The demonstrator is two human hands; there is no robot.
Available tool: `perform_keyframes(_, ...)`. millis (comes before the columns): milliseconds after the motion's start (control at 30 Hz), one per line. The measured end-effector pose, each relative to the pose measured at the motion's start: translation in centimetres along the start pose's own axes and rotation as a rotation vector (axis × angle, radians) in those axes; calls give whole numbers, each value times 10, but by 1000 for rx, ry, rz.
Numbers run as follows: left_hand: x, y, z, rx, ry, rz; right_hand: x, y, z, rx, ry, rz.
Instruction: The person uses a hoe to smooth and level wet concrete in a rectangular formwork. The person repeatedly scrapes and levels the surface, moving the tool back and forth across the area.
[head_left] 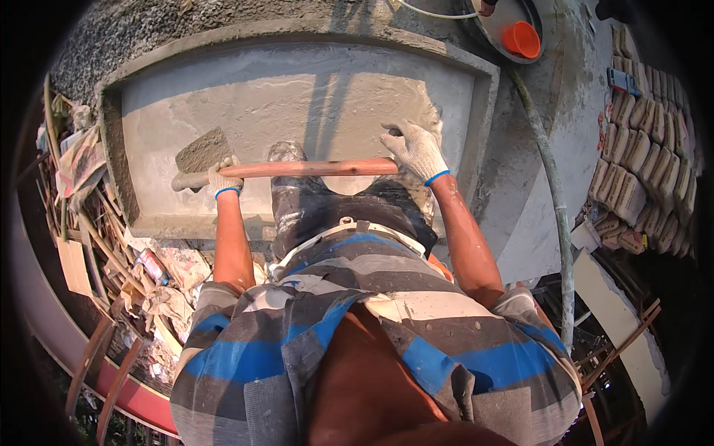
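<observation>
"Fingers of our left hand [225, 177] are closed around the wooden handle [320, 169], quite near to the head of the hoe. Do we agree on this?"

"Yes, we agree. We wear a pale knitted glove with a blue cuff on each hand, and the left one is clamped on the wood. But how are the fingers of our right hand [418, 152]?"

"They are bent and loose, with an opening between the thumb and the forefinger, on the far side of the right end of the handle. Whether the palm touches the wood, we cannot tell."

"And where do we have the hoe itself?"

"It lies crosswise in front of our legs, over the near half of a shallow concrete basin [487, 111]. Its blade [202, 152] is at the left, grey and rough with a crust. We cannot tell if this blade touches the basin floor."

"Inside the basin we see wet grey mortar [260, 97], spread unevenly, and a dark shadow crosses it."

"What do we find around?"

"At the far right stands a round tub [494, 16] with an orange-red scoop [520, 39] in it. A grey hose [547, 149] goes from beside the tub toward the near right."

"Further right we have stacked brown bags [643, 141], and at the left, outside the basin, sticks and crumpled scraps [175, 301] lie in disorder."
</observation>
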State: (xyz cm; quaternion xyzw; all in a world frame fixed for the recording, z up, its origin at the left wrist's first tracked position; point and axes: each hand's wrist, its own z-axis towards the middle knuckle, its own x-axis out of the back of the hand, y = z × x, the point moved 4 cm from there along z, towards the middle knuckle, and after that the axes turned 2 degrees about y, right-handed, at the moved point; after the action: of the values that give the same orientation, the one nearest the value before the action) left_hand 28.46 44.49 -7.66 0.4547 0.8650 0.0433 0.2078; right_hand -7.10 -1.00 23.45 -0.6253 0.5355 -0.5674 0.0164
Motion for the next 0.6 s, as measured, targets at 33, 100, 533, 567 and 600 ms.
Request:
perform_keyframes(33, 11, 50, -1, -4, -43, -14, 6, -8, -5, -28, 84, 30)
perform_keyframes(100, 18, 104, -26, -143, 121, -91, 0, 25, -19, -177, 250, 49)
perform_keyframes(533, 170, 248, -112, -125, 803, -373, -113, 150, -373, -1213, 174, 523)
perform_keyframes(567, 183, 244, -106, -82, 790, -383, -115, 132, -389, -1274, 132, 576)
perform_keyframes(600, 193, 238, -99, -34, 778, -388, -110, 116, -397, -1281, 117, 551)
